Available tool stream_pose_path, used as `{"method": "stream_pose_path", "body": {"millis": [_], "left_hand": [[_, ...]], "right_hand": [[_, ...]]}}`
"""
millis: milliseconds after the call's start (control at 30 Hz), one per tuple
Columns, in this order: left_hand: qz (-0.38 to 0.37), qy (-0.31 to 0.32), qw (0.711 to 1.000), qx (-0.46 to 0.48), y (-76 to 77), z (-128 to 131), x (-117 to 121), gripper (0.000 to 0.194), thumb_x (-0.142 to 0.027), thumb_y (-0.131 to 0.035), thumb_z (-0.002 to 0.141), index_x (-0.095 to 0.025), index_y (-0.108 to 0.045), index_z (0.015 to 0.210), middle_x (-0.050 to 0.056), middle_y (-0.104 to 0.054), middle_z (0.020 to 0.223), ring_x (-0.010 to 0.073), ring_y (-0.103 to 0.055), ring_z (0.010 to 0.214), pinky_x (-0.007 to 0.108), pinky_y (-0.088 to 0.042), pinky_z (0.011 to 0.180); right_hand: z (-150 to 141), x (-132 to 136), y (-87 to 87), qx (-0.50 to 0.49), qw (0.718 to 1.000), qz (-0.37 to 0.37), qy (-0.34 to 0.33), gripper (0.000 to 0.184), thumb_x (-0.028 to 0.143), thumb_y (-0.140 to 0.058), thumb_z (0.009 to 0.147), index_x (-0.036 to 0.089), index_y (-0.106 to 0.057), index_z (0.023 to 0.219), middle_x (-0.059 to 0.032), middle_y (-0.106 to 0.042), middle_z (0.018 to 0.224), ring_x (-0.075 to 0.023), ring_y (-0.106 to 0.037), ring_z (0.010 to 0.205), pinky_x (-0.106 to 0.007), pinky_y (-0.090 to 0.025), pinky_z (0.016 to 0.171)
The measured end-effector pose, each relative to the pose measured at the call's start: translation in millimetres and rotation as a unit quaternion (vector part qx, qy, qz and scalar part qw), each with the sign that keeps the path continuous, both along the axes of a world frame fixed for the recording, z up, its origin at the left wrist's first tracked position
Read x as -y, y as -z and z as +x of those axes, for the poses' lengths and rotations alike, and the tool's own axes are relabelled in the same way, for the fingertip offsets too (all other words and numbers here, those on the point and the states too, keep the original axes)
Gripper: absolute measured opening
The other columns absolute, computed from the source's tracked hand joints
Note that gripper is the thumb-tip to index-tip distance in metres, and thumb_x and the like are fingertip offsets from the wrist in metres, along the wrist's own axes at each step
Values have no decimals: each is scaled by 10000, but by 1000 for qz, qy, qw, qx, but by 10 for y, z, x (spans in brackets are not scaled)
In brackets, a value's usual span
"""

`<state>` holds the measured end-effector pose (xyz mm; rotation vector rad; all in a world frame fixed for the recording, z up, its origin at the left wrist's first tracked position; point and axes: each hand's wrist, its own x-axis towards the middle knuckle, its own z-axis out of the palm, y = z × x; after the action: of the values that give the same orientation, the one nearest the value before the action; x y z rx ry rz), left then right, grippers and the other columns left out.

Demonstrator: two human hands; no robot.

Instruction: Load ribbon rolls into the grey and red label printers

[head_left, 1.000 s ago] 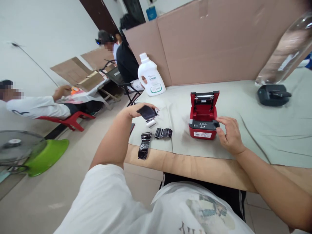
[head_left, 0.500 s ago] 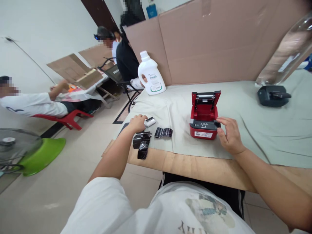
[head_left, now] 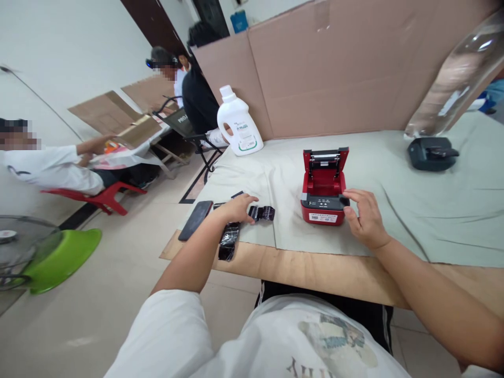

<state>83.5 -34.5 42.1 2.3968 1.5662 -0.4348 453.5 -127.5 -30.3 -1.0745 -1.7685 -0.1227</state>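
A small red label printer [head_left: 323, 186] stands on the grey cloth with its lid up and its bay showing. My right hand [head_left: 364, 218] grips its front right corner, thumb and forefinger pinched on a black tab there. My left hand [head_left: 235, 209] lies on the cloth to the printer's left, fingers stretched out, with the fingertips at the left end of a black-wrapped roll [head_left: 263, 213]. A crumpled black wrapper [head_left: 228, 239] hangs over the table edge just below that hand. Whatever lies under the hand is hidden.
A black phone [head_left: 196, 219] lies at the table's left corner. A white detergent bottle [head_left: 238, 123] stands at the back against a cardboard wall [head_left: 334, 68]. A black printer [head_left: 431, 153] and a clear plastic bottle [head_left: 452, 84] are at the right. Other people sit to the left, beside a green fan base [head_left: 59, 257].
My left hand lowered the black wrapper and white roll to the cloth, then slid right to the black-wrapped roll. The white roll is no longer visible. My right hand stayed on the printer.
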Motion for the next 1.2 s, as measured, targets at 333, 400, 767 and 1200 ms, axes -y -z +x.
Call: {"method": "stream_pose_path", "body": {"millis": [333, 400, 767, 1200], "left_hand": [[7, -63, 989, -135, 28, -246, 196, 379, -141, -635, 644, -196, -657, 1019, 138, -689, 1117, 304, -636, 1050, 362, -490, 881], [9, -60, 990, -129, -15, -215, 251, 360, -138, -620, 644, -189, -669, 997, 138, -698, 1082, 307, -639, 1039, 362, -491, 867], [-240, 230, 917, 219, -757, 762, 646, 462, -249, -665, 758, -258, -592, 1215, 35, -702, 1051, 180, -644, 883, 258, -490, 783], [7, 217, 959, 183, -271, 2009, -291, 401, -183, -619, 813, -171, -555, 1209, 92, -661, 1216, 225, -620, 1111, 327, -472, 937]], "right_hand": [[-3, -14, 6, -3, 1000, -9, -3, 323, 316, -458, 943, 198, -558, 1226, -142, -628, 1173, -300, -578, 1099, -521, -464, 953], [-10, -5, -2, -4, 1000, -11, -3, 319, 305, -460, 942, 200, -557, 1227, -141, -624, 1179, -297, -577, 1095, -520, -466, 952], [-159, 105, -77, 50, 997, 51, -1, 553, 419, -676, 826, 259, -468, 1313, -124, -555, 1311, -347, -480, 1246, -577, -431, 1016], [-185, 139, -86, 148, 980, 128, -17, 198, 239, -700, 831, 239, -669, 1027, -56, -713, 1048, -243, -565, 1103, -432, -453, 947]]}}
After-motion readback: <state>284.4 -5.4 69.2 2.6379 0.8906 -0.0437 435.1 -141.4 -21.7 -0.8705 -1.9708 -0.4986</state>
